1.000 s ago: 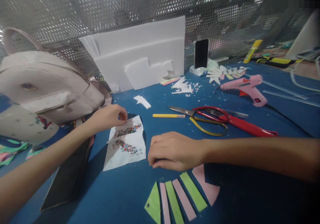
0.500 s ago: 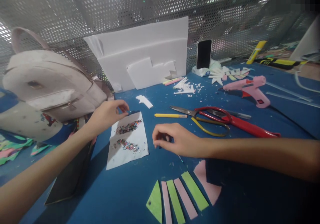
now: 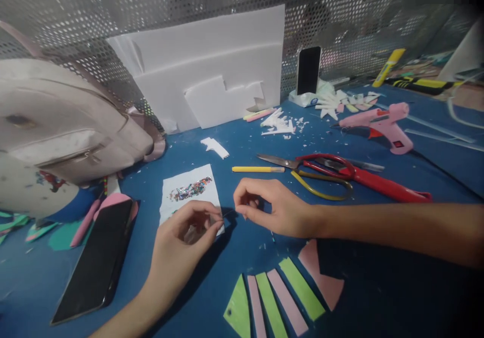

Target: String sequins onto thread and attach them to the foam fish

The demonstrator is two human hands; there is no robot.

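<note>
Blue table [image 3: 212, 272] spreads beneath me; my left hand [image 3: 187, 240] and right hand [image 3: 274, 209], fingertips pinched together, hold a thin strand [image 3: 228, 212] between them, at the near edge of the glittered white paper [image 3: 181, 176].

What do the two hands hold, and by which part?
A thin strand, pinched at its ends by the left hand and right hand; too small to identify.

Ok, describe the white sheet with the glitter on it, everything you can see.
The white sheet looks like thin paper, roughly rectangular, lying flat and slightly skewed on the blue table. A slanted streak of multicoloured glitter sits across its upper half. The left hand, fingers pinched, hides its near edge; whether it touches the paper cannot be told. A dark phone lies to its left, apart from it.
</note>
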